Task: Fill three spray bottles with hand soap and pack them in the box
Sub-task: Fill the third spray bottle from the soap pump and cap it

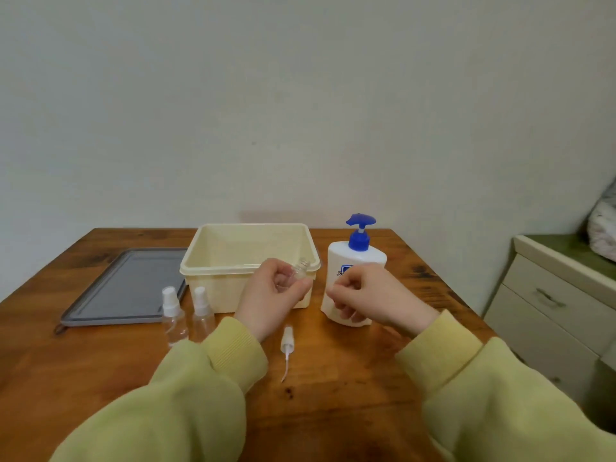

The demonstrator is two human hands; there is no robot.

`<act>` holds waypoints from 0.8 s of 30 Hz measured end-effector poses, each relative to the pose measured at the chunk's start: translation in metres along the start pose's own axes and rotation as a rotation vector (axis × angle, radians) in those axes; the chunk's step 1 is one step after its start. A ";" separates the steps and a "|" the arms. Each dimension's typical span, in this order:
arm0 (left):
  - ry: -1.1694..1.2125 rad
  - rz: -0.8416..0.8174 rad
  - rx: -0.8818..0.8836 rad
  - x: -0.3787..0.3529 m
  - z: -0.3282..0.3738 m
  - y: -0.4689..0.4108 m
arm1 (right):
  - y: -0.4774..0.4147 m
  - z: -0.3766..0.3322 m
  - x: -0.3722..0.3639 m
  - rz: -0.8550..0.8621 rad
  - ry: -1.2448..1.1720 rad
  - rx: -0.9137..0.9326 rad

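a plain pale wall stands behind a brown wooden desk (pixel 333 405). at the far left of the desk a grey lid (pixel 126 288) lies flat. in front of the lid's right corner, the first capped spray bottle (pixel 171 316) stands upright, with the second capped spray bottle (pixel 201 311) just beside it on the right (both are clear with white tops). behind them sits the open cream box (pixel 213 269), near the middle of the desk.

the left hand (pixel 266 298) is raised in front of the box's right half. its fingers (pixel 278 270) curl round the uncapped spray bottle (pixel 302 267), which tilts with its open neck up and to the right. nearer the viewer, a white spray head (pixel 286 341) lies on the desk between the two yellow-green sleeves, its thin tube pointing toward the viewer.

the right hand (pixel 370 295) is in front of the lower part of the white soap bottle (pixel 358 258), which stands upright, just right of the box. its fingers are curled, but i cannot tell whether they grip the bottle. a pale cabinet (pixel 550 311) with drawers stands right of the desk.
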State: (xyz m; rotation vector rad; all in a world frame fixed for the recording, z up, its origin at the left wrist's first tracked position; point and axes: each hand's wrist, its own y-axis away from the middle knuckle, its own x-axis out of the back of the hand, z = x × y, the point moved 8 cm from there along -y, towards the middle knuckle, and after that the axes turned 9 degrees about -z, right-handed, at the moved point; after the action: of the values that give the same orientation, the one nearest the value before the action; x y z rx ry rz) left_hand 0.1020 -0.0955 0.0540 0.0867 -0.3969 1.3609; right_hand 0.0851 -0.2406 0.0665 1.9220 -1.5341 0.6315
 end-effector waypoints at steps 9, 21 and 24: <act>-0.007 -0.037 -0.053 -0.031 0.029 -0.038 | 0.003 -0.019 0.068 0.179 -0.149 0.146; 0.025 -0.037 -0.036 -0.043 0.034 -0.063 | -0.044 -0.049 0.133 0.376 -0.178 0.270; 0.011 -0.035 -0.039 -0.043 0.036 -0.065 | -0.065 -0.046 0.131 0.363 -0.135 0.245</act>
State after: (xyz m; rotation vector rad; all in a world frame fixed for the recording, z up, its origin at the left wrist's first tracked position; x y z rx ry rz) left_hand 0.1503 -0.1601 0.0844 0.0535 -0.4105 1.3178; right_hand 0.1778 -0.2884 0.1788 1.9051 -1.9965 0.8951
